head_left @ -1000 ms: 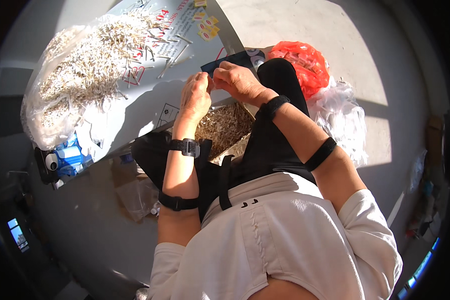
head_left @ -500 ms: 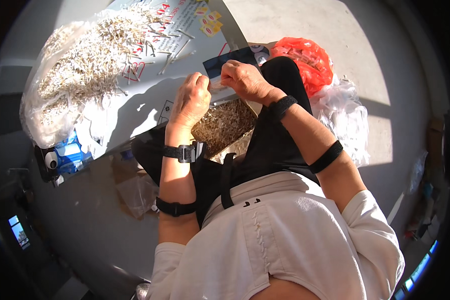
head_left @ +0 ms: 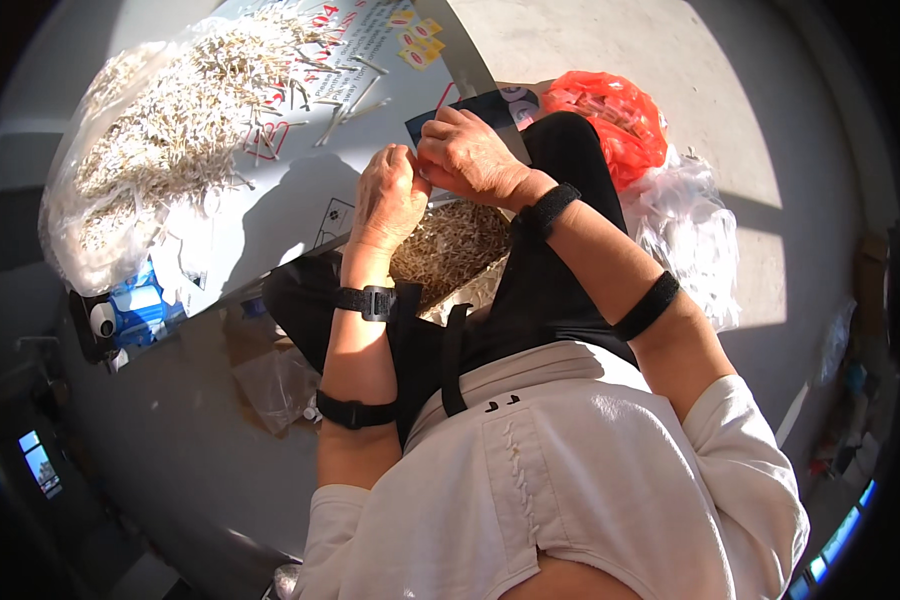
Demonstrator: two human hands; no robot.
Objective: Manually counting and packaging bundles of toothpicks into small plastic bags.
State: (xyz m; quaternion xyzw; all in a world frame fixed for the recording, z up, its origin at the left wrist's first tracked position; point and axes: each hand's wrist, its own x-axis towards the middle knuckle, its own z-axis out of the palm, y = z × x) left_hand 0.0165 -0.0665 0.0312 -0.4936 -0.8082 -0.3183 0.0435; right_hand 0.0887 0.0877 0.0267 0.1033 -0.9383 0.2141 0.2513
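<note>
- Person's sitting on the floor (head_left: 590, 60) with a big flat printed board (head_left: 270, 200) across the lap as a work surface.
- Left hand (head_left: 388, 195) and right hand (head_left: 467, 155) are bunched up together right at the near edge of the board, fingertips meeting.
- Both hands look pinched narrow on something tiny between them, but it's hidden by the fingers, so I honestly can't tell what it is or whether either hand really has hold of it.
- Just behind the right hand there's a small dark card-like piece (head_left: 470, 108) lying on the board, pretty much touching the knuckles.
- Huge heap of pale little sticks (head_left: 180, 130) spread over the far left part of the board, some spilling into a clear plastic bag (head_left: 80, 250) at the edge.
- Another pile of the same sticks (head_left: 450, 245) sits in the lap, right under the hands.
- Black straps on both forearms and wrists.
- Off to the person's right: an orange-red plastic bag (head_left: 615, 115), with a crumpled clear bag (head_left: 695, 240) just beside it on the floor.
- Blue-and-white packet (head_left: 140, 305) down by the left, under the board's edge.
</note>
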